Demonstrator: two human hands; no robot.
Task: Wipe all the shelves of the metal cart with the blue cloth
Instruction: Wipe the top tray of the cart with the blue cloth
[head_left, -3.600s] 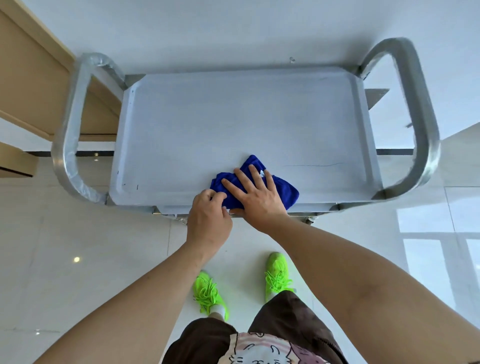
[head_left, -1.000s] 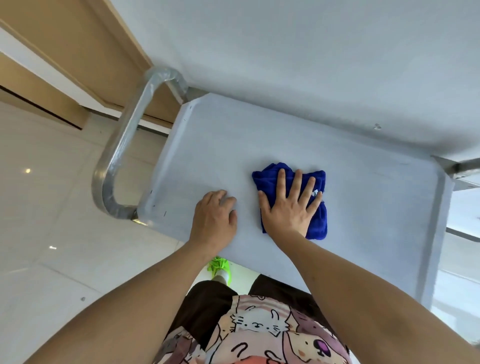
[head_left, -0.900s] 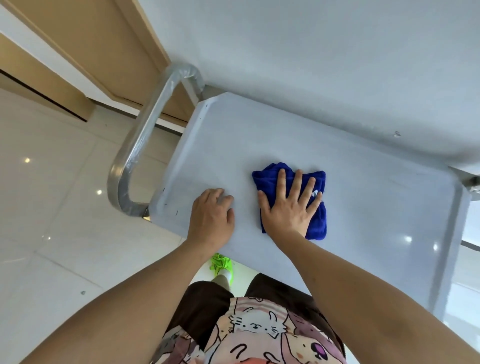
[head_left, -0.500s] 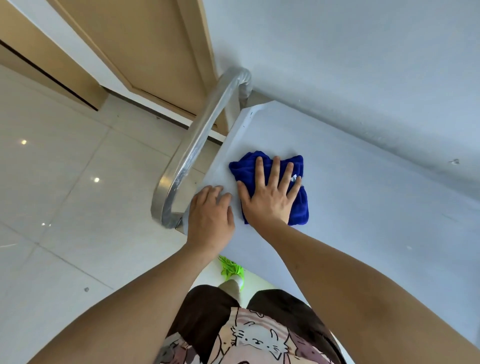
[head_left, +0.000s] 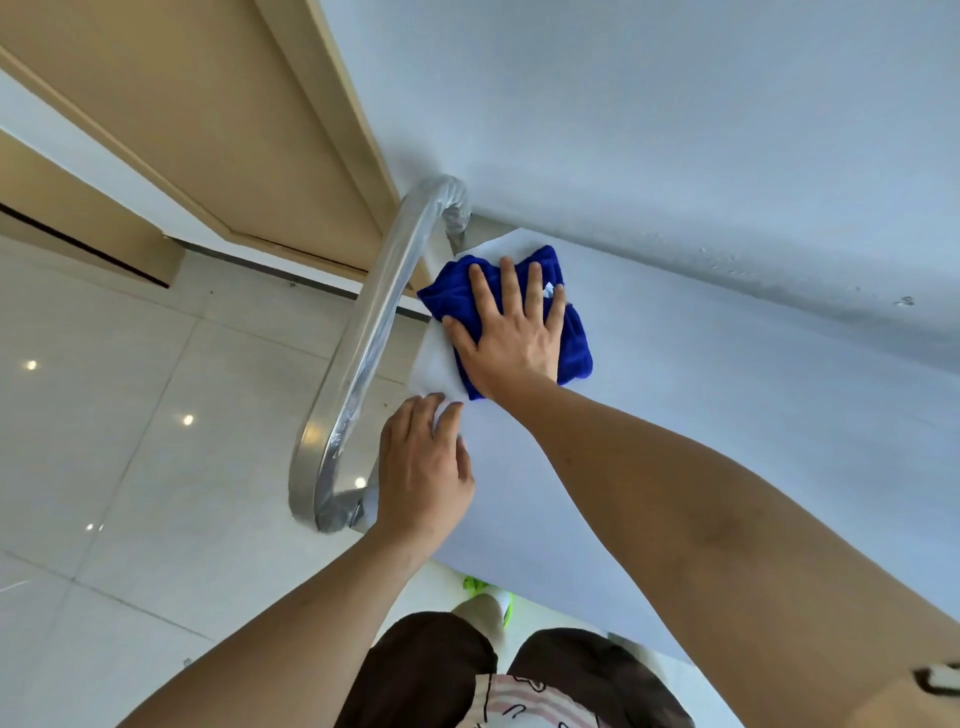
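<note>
So the right hand (head_left: 511, 332) is flat on the blue cloth (head_left: 574, 338), fingers straight and spread a bit, palm pressing it down onto the top shelf (head_left: 727, 426) of the metal cart. The cloth is bunched up in the far left corner of that shelf, right beside the curved handle (head_left: 363, 353), and its left edge looks like it reaches the shelf's rim there. A small white tag pokes out between two of the fingers. The left hand (head_left: 423, 470) sits on the shelf's near left part, close to where the handle bends down to the frame, fingers loosely extended and resting on the metal, holding nothing; it's just short of the cloth, not touching it. The cart is pushed up against a pale wall (head_left: 675, 130), and a wooden door (head_left: 208, 119) is off to the left. The floor (head_left: 130, 415) is glossy light tile with a few light spots reflected in it. At the bottom you can see dark shorts, a printed shirt and a bit of neon green shoe (head_left: 475, 584) under the shelf edge.
</note>
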